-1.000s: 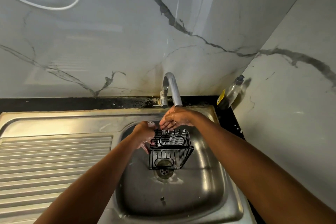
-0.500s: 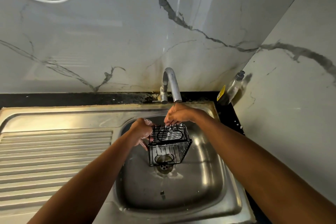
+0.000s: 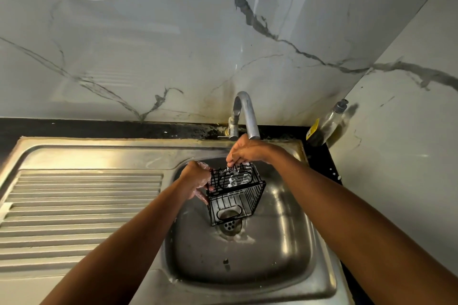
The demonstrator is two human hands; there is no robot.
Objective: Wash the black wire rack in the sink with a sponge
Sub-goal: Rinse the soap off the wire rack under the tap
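Sink (image 3: 285, 250) basin is wet, with suds round the drain (image 3: 230, 226).
Rack (image 3: 235, 195) is held in the air over the drain, toward the basin's far edge. It is tilted, with foam on the upper wires.
Left hand (image 3: 195, 181) is soapy, fingers wrapped round the rack's left side.
Right hand (image 3: 247, 151) has fingers curled down, pinching the far top wires. No sponge visible; cannot tell if one is hidden under the palm.
Faucet (image 3: 247, 116) spout sits just above the right hand. Flow not discernible.

Risks (judgement):
- Soapy skin on thin wire may slip, dropping the rack onto the steel.
- Lifting the rack higher could knock the spout.
- Fingers between wires could get nipped if the rack twists.
- Foam may stay in wire crossings after a short rinse.
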